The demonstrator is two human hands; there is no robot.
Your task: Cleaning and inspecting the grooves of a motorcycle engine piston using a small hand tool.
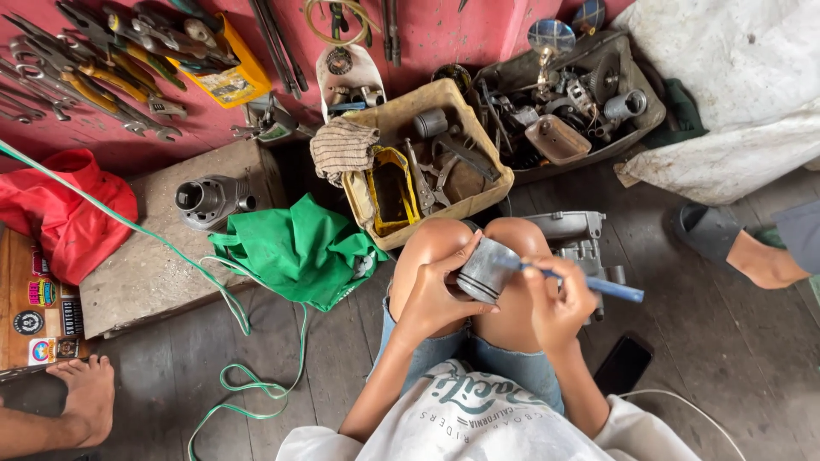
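L hand [436, 294] closed round grey metal piston [485, 271], held over knees. R hand [559, 306] gripping blue-handled brush [598, 284], tip at piston top. Tan crate [495, 175] just ahead: yellow tub [391, 192], wrenches, cylinder parts, striped rag [342, 147] over rim. Dark tray [641, 111] behind, full w/ engine parts. Green bag [299, 248] beside crate on floor.

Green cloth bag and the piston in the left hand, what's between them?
Only bare wooden floor separates the green bag from the piston, head view.
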